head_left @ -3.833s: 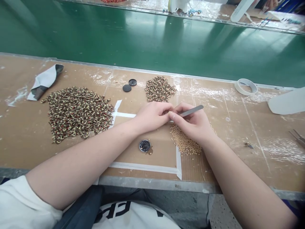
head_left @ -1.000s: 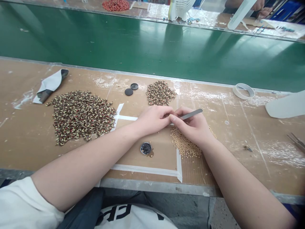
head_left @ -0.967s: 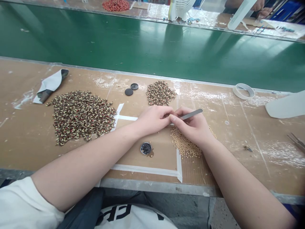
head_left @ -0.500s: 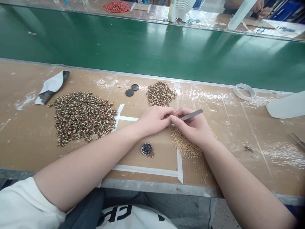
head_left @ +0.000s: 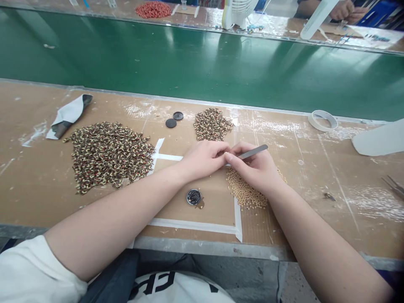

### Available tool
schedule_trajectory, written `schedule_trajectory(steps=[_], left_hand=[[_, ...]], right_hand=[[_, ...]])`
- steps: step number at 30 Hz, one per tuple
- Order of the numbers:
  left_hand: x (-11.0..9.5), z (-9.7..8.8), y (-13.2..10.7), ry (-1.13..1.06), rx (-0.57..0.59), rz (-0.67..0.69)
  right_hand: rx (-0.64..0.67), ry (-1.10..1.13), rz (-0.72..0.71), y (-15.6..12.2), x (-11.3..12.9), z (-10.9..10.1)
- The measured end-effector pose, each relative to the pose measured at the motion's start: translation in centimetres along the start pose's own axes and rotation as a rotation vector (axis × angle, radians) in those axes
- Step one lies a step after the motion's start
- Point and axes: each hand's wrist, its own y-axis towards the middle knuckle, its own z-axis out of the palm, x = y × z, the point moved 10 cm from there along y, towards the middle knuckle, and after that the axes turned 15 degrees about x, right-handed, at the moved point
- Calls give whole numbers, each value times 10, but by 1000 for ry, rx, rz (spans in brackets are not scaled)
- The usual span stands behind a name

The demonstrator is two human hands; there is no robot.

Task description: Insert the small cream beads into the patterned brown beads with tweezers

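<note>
My right hand (head_left: 256,167) is closed on a pair of metal tweezers (head_left: 255,151), whose flat end sticks out to the right. My left hand (head_left: 206,159) is closed with its fingertips meeting those of the right; whatever it pinches is hidden. Beneath my right hand lies a pile of small tan beads (head_left: 244,189). Nearer me, a small round dish of dark, glossy stuff (head_left: 193,197) rests inside a taped outline. Just beyond my hands is a small heap of brown, cream and red pieces (head_left: 212,124).
A larger heap of like pieces (head_left: 110,155) lies left, with a folded sheet (head_left: 71,114) behind it. Two black discs (head_left: 171,123) sit mid-table. At right are a tape roll (head_left: 322,120) and a white object (head_left: 378,139). Across the green strip (head_left: 176,63), a person's hands (head_left: 347,11) work.
My hands and the tweezers hold nearly the same pose. Across the green strip, the other person's hands have shifted slightly.
</note>
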Motion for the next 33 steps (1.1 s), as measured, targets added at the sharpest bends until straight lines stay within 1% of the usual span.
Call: schedule_trajectory(steps=[15,25,33], left_hand=[[0,0,1,-9,2,3],[1,0,1,0,-18,19],[0,-1,0,12,-20,-5]], right_hand=[[6,17,6,0,-1,0],[7,23,6,1,-2,0],[16,68,11,1,-4,2]])
